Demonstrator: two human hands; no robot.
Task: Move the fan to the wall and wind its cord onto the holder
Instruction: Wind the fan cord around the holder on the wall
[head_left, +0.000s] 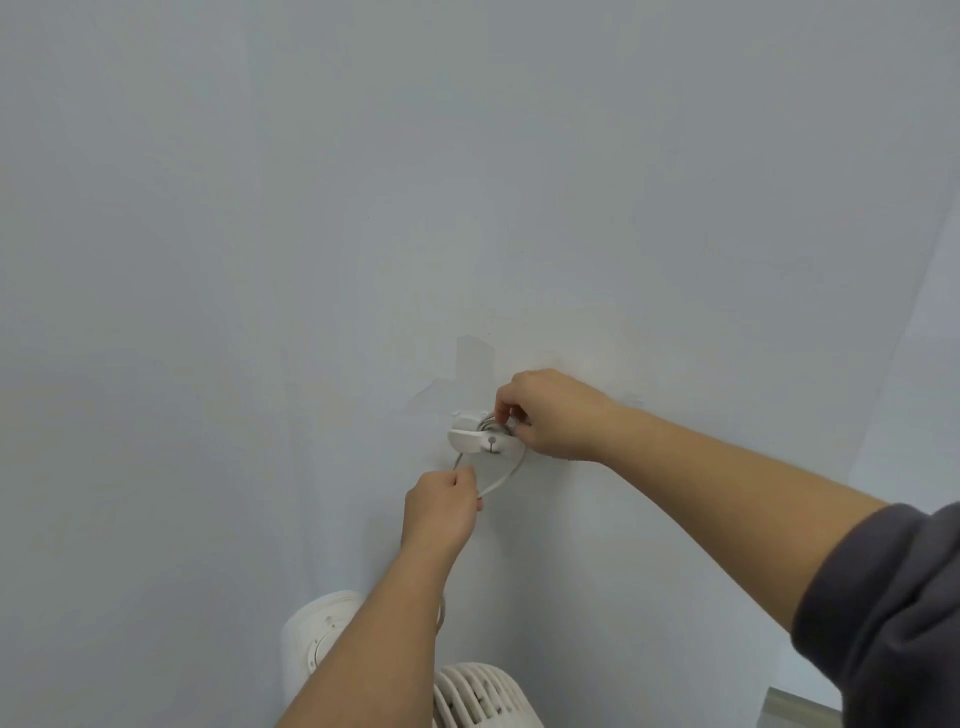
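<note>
A small white bear-shaped cord holder (475, 440) is stuck on the pale wall at mid-frame. Several turns of white cord (506, 474) lie around it, and one loop hangs below. My right hand (553, 415) pinches the cord at the holder's upper right side. My left hand (441, 506) is just below the holder, closed on the hanging loop of cord. The white fan (478, 693) stands against the wall at the bottom of the view, partly hidden behind my left forearm.
The plain wall (363, 208) fills almost the whole view, with a patched, lighter area (475, 364) above the holder. A grey metal edge (795, 709) shows at the bottom right, beside my dark sleeve (893, 613).
</note>
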